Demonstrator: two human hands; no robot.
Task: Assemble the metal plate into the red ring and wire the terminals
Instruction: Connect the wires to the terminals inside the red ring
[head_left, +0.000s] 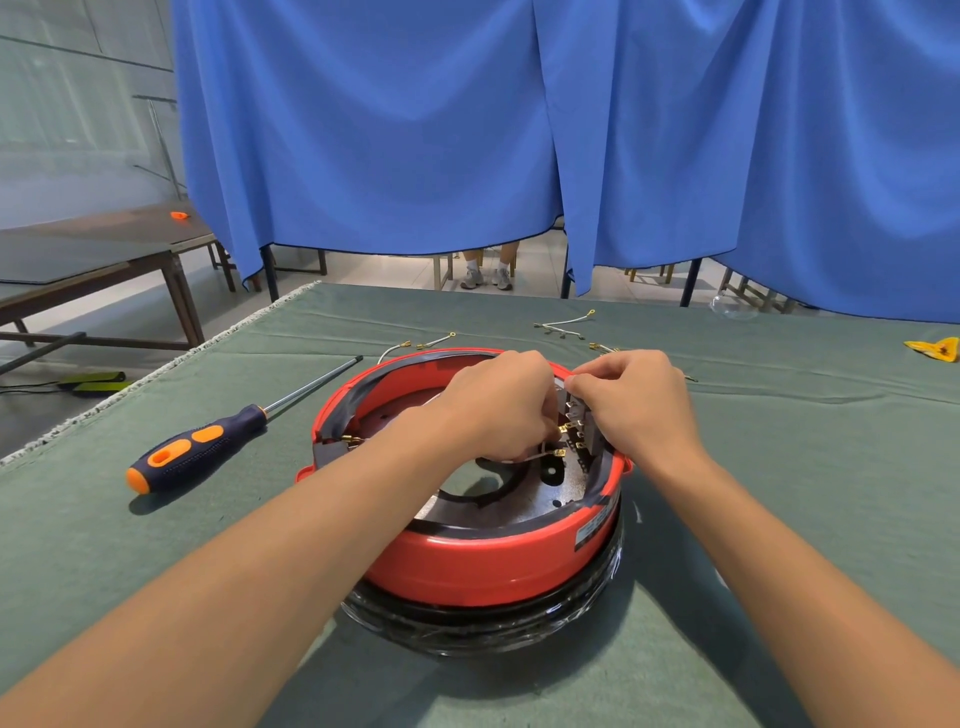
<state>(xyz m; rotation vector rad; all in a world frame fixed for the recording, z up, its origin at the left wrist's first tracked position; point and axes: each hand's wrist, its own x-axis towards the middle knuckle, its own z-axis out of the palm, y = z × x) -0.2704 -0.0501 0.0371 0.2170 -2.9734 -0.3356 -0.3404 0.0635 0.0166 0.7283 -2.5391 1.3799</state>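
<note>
Left hand (498, 405): fingers pinch a brass connector; push it square onto its tab.
Right hand (631, 400): fingers clamp the terminal block (576, 415); brace it.

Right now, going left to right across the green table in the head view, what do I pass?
Screwdriver → red ring with the left hand and right hand inside it → yellow scrap.

Screwdriver (208, 441) left of ring (493, 561); loose wires (563, 325) behind it.
</note>
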